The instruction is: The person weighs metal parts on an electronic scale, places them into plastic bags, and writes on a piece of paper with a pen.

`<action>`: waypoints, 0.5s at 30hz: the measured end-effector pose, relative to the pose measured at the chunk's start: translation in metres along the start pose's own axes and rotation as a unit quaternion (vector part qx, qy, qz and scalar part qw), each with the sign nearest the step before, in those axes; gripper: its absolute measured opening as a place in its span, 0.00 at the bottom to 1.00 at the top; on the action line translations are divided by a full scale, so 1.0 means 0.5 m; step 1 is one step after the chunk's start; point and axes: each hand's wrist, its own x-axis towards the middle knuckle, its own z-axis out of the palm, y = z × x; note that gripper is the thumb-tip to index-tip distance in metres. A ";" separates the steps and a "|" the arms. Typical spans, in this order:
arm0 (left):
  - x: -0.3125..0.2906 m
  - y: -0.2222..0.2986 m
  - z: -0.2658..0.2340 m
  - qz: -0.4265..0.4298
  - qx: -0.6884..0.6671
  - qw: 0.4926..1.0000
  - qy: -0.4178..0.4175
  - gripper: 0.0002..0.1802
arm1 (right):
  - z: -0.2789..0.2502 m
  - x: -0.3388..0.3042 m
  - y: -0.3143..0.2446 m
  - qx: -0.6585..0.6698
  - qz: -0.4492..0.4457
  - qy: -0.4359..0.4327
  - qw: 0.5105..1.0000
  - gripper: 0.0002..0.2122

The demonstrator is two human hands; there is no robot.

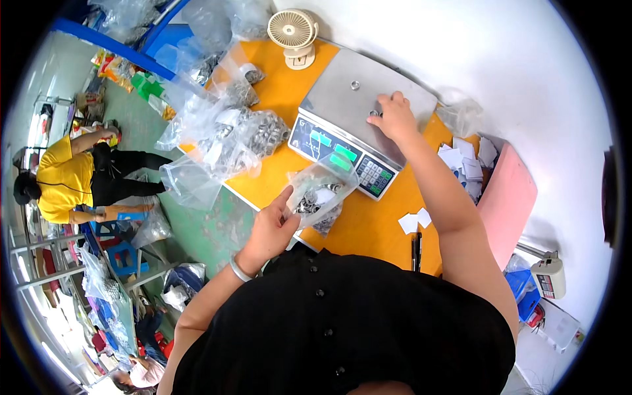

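My right hand (396, 117) is over the grey metal plate of a counting scale (336, 89), thumb and fingers apart around small metal rings (374, 113) on the plate. Another metal ring (355, 85) lies farther back and to the left. My left hand (268, 232) is at the near left side of a clear plastic bag (339, 178), its thumb and index finger at the bag's edge. Its other fingers are partly hidden. Inside the bag are shiny metal rings (308, 201) and a white slip.
Filled clear bags of metal parts (253, 135) crowd the orange table's (263, 181) left side. A small fan (293, 33) stands behind. White slips fill a pink box (507, 197) at right; two pens (416, 250) lie nearby. A person in yellow (66, 178) stands at far left.
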 end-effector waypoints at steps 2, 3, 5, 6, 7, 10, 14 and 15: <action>-0.017 -0.003 0.002 -0.013 -0.020 1.000 0.004 0.29 | 0.027 0.017 0.004 0.012 -0.079 0.000 0.997 0.16; -0.015 -0.002 -0.003 -0.010 -0.017 1.000 0.014 0.29 | 0.020 0.034 -0.015 0.000 -0.093 -0.011 0.996 0.15; -0.011 -0.001 -0.013 -0.005 -0.009 0.999 0.030 0.29 | 0.006 0.065 -0.049 -0.025 -0.114 -0.033 0.993 0.13; -0.014 -0.005 -0.010 -0.005 -0.011 0.999 0.030 0.28 | 0.011 0.071 -0.051 -0.024 -0.112 -0.029 0.993 0.13; -0.018 -0.010 -0.007 -0.004 -0.012 0.999 0.030 0.28 | 0.016 0.076 -0.054 -0.023 -0.110 -0.026 0.993 0.12; -0.022 -0.007 -0.002 -0.011 -0.026 0.999 0.017 0.29 | 0.027 0.105 -0.053 0.027 -0.087 0.020 0.996 0.12; -0.023 -0.011 0.000 -0.010 -0.020 1.000 0.020 0.27 | 0.031 0.147 -0.053 0.098 -0.134 0.055 0.985 0.11; -0.025 -0.014 0.000 -0.009 -0.022 0.999 0.021 0.27 | 0.032 0.152 -0.061 0.093 -0.149 0.050 0.983 0.10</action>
